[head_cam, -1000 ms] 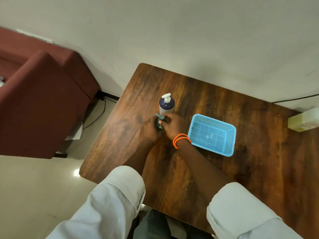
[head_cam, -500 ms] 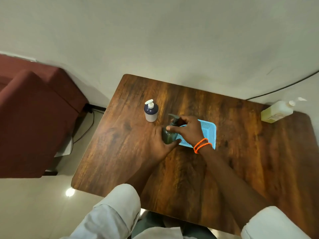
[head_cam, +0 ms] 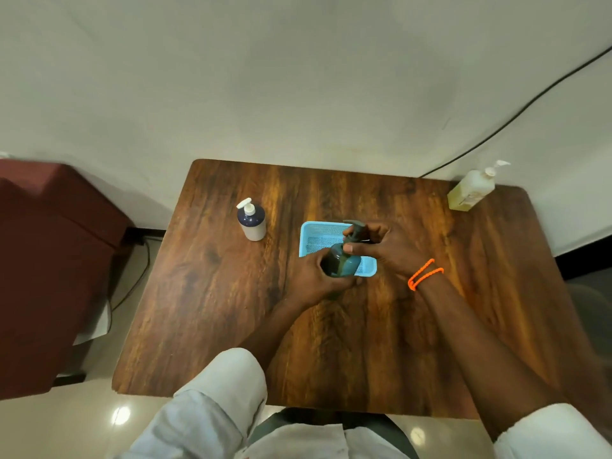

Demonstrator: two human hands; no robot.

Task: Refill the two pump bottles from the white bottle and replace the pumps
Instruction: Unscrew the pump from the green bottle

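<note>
My right-hand fingers (head_cam: 350, 249) are pinching the pump (head_cam: 355, 230) on top of the dark green bottle (head_cam: 341, 264), clamped around its collar, and my left hand (head_cam: 316, 276) is wrapping the bottle's body with the fingers closed tight on it. My right hand (head_cam: 389, 250) is arching over the top, so I'm guessing I'm twisting the pump, though whether it's loosening or tightening I honestly can't tell from here.

What's changed: a second ago I was holding this bottle right beside the navy bottle (head_cam: 251, 220), and now I've brought it across so it's sitting in front of the blue basket (head_cam: 314, 240), partly covering it. The navy one is left standing alone, well apart on the left side of the table (head_cam: 215, 309), pump on.

The white bottle (head_cam: 470, 190) is showing now too, tipped-looking at the far right corner by the wall, nowhere near my hands. So I'm reading this as early days: pump needs to come off, then I'm reaching for that refill.
</note>
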